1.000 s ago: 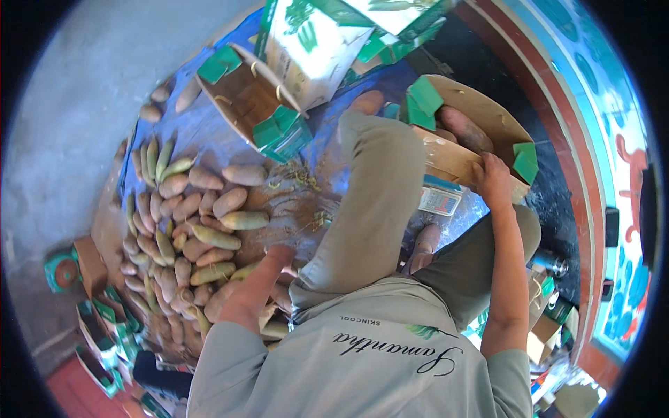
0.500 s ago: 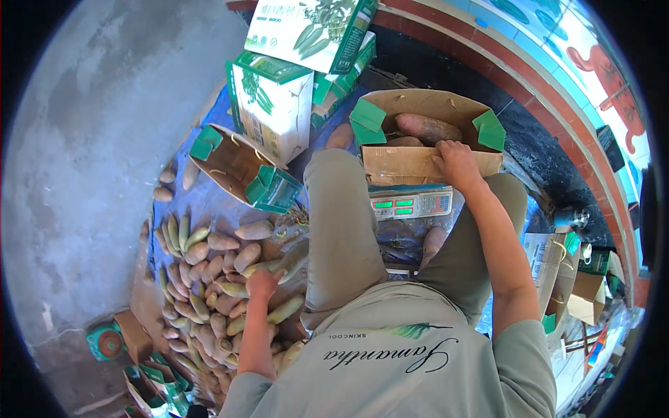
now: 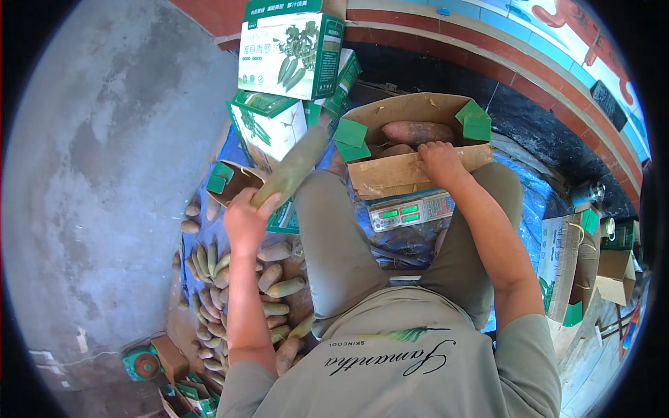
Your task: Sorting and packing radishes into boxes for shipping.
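My left hand [image 3: 244, 219] is raised and shut on a long green-brown root [image 3: 291, 167], held slantwise toward the open cardboard box [image 3: 411, 171] in front of me. My right hand [image 3: 439, 161] rests on that box's near rim, fingers over the edge. Inside the box lie a reddish root [image 3: 418, 131] and another below it. The box stands on a scale with green digits [image 3: 411, 211]. A pile of loose roots [image 3: 237, 292] lies on the ground by my left side.
Printed white-and-green cartons [image 3: 289, 49] stack at the back, one more carton [image 3: 268, 129] below them. A small open box [image 3: 233, 182] sits by the pile. More cartons [image 3: 571, 268] stand at the right. A red tape dispenser [image 3: 144, 364] lies lower left. Grey concrete floor [image 3: 104, 174] spreads left.
My left hand has lifted from the pile with a long root and swung it up toward the box. My right hand stays at the box's rim. The view has tilted.
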`<state>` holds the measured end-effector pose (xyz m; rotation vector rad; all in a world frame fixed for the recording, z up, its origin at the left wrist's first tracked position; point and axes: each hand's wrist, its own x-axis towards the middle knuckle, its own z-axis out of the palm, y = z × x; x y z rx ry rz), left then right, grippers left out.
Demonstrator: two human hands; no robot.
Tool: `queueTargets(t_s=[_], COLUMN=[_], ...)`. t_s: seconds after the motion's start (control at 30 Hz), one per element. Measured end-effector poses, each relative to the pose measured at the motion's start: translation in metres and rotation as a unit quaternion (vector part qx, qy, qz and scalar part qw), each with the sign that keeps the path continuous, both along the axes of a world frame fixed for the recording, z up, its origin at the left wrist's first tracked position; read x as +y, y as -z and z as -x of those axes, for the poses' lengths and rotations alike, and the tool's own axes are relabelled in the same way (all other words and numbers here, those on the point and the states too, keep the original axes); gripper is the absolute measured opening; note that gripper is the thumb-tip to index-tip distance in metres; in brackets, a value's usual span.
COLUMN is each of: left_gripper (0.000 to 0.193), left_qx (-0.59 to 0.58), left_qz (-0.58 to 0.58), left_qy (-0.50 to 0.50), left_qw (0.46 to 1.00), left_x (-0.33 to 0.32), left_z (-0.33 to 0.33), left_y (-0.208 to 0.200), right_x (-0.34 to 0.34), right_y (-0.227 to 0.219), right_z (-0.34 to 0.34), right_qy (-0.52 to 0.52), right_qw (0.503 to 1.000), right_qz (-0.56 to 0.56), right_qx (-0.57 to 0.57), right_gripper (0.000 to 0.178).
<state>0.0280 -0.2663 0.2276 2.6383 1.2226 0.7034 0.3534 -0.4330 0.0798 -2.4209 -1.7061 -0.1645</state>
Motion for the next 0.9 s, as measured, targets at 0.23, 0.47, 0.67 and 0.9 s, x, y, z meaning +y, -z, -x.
queueTargets(t_s=[0.23,0.47,0.67,0.9], left_gripper=[0.038,0.038,0.018,0.021], left_qx=[0.189,0.282,0.315,0.001], left_qz=[-0.07,-0.151,-0.13,0.243], left_qy=[0.068,0.213,0.199,0.379], left_qw=[0.977,0.923,0.919,0.893], left_x=[-0.006,-0.001,-0.024,-0.036], left_z=[-0.116,-0.193,-0.236,-0.23], left_y=[-0.011,0.025,0.042,0.053], right_x=[0.0,-0.001,-0.002,-0.001], right_y=[-0.001,0.0,0.0,-0.007], right_z=[0.0,-0.002,-0.003,-0.001], right_qy=[0.004,-0.001,0.003,-0.008], right_qw=[0.999,0.998,0.997,0.996], right_qz=[0.045,0.053,0.053,0.07], right_qx=[0.026,0.035,0.051,0.06], right_gripper=[0.018,0.02,0.021,0.021])
